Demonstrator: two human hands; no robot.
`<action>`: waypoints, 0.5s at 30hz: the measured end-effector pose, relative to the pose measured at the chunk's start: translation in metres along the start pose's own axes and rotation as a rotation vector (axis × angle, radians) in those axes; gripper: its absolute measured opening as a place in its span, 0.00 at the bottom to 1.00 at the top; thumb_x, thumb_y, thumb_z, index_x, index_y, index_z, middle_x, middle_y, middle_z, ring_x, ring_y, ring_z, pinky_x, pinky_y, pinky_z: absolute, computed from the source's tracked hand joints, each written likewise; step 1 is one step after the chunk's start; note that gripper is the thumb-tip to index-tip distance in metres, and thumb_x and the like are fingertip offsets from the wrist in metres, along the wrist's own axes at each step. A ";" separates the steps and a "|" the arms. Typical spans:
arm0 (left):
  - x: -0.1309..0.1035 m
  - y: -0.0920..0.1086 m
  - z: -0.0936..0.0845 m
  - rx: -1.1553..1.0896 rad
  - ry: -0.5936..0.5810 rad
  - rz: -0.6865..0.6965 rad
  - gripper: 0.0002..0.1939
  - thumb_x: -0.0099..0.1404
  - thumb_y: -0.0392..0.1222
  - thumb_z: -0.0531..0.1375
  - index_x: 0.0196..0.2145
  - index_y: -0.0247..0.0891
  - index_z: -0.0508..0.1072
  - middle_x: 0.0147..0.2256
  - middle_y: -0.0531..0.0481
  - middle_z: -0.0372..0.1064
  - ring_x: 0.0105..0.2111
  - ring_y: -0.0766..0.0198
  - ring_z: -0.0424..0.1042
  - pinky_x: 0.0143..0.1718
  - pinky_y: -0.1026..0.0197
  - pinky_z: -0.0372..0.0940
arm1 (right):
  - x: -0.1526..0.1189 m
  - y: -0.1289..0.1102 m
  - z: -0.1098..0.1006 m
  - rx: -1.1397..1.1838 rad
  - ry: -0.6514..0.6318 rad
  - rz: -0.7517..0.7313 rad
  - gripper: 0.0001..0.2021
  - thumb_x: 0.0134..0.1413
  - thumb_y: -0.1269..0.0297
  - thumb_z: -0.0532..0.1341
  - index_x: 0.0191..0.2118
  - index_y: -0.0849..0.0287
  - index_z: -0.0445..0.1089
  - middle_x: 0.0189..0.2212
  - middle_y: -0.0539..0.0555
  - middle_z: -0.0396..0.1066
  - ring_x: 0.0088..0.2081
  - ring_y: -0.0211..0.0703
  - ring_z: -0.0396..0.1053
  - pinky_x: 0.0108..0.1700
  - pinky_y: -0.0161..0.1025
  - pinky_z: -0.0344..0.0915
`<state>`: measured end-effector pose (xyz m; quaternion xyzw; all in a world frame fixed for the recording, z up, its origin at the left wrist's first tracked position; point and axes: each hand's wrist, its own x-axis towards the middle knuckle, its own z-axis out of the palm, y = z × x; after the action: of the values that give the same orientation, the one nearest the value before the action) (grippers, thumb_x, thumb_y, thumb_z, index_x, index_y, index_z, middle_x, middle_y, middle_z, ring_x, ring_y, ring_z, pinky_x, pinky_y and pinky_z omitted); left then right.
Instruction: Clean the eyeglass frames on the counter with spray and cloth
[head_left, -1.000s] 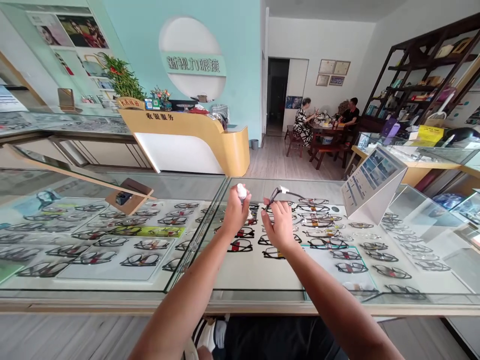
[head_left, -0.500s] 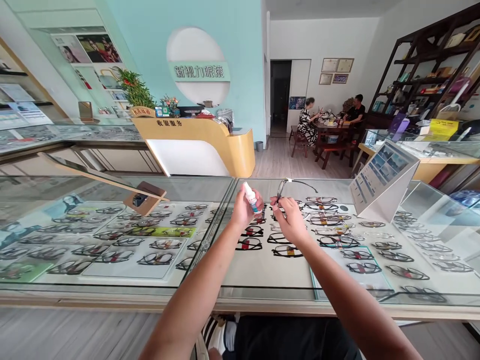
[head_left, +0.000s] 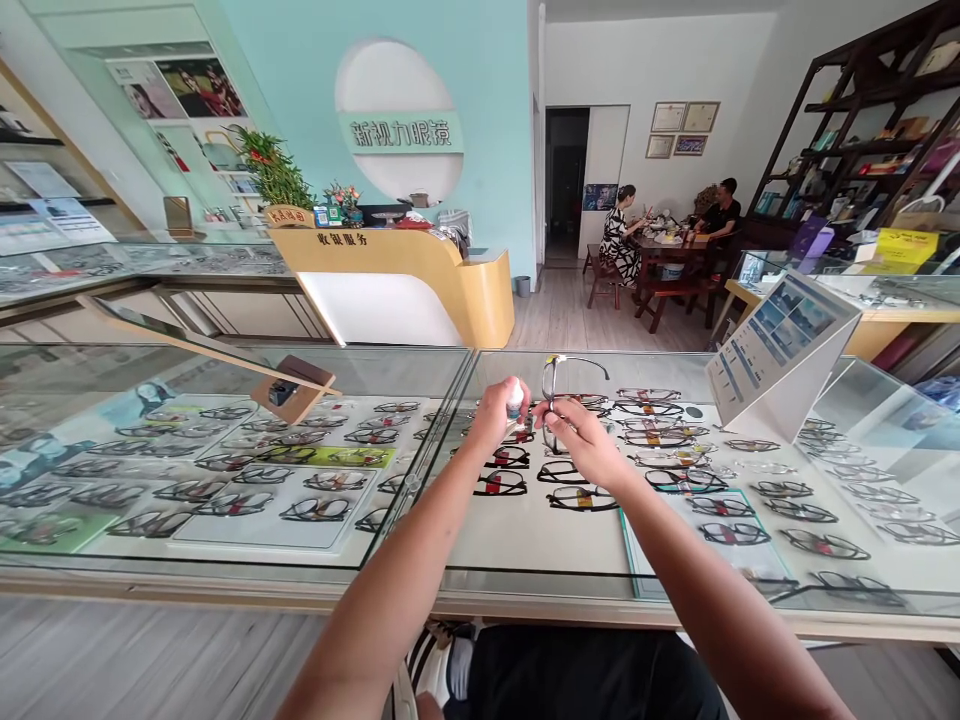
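Note:
My left hand [head_left: 495, 412] is wrapped round a small white spray bottle [head_left: 515, 396], which has a blue patch on its label. The bottle's top points toward the eyeglasses [head_left: 553, 382] in my right hand [head_left: 581, 435]. Thumb and fingers of that hand pinch the glasses, and the frame stands on end with one temple reaching out to the right. Both hands are above the glass display counter [head_left: 525, 575], close together but apart. Under the glass lie rows of spectacles [head_left: 581, 498].
On the counter stand a tilted mirror [head_left: 202, 345] with a wooden base [head_left: 292, 392] at left and a folded display card [head_left: 784, 350] at right. Farther back are a yellow-fronted cash desk [head_left: 480, 300] and two people seated at a dark table [head_left: 664, 250].
The spray bottle has tipped, its top now toward the glasses. The glasses have turned more upright and shifted slightly left. My view has moved a little.

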<state>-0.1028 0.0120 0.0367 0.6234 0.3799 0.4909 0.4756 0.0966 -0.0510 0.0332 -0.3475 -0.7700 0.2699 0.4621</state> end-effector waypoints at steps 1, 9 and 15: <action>0.000 -0.003 -0.001 0.032 -0.007 0.008 0.32 0.71 0.73 0.50 0.27 0.43 0.68 0.23 0.51 0.63 0.24 0.61 0.65 0.32 0.55 0.64 | 0.000 0.000 0.000 0.003 -0.010 0.000 0.22 0.84 0.46 0.52 0.44 0.52 0.77 0.50 0.57 0.83 0.54 0.52 0.76 0.62 0.51 0.72; -0.003 -0.005 0.003 0.049 -0.069 0.009 0.28 0.73 0.68 0.52 0.27 0.44 0.69 0.21 0.52 0.63 0.24 0.59 0.67 0.29 0.55 0.64 | -0.002 -0.001 -0.003 0.115 -0.091 0.020 0.24 0.83 0.42 0.53 0.49 0.51 0.81 0.49 0.56 0.83 0.55 0.54 0.76 0.63 0.52 0.70; -0.006 0.003 0.004 0.024 -0.060 0.043 0.31 0.73 0.71 0.52 0.27 0.43 0.69 0.21 0.53 0.63 0.23 0.61 0.67 0.31 0.56 0.63 | -0.001 -0.003 -0.004 0.215 -0.071 0.053 0.26 0.80 0.37 0.56 0.47 0.52 0.82 0.49 0.57 0.81 0.53 0.53 0.74 0.62 0.50 0.67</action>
<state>-0.0999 0.0044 0.0375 0.6515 0.3577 0.4776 0.4685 0.0994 -0.0531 0.0362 -0.3064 -0.7430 0.3754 0.4617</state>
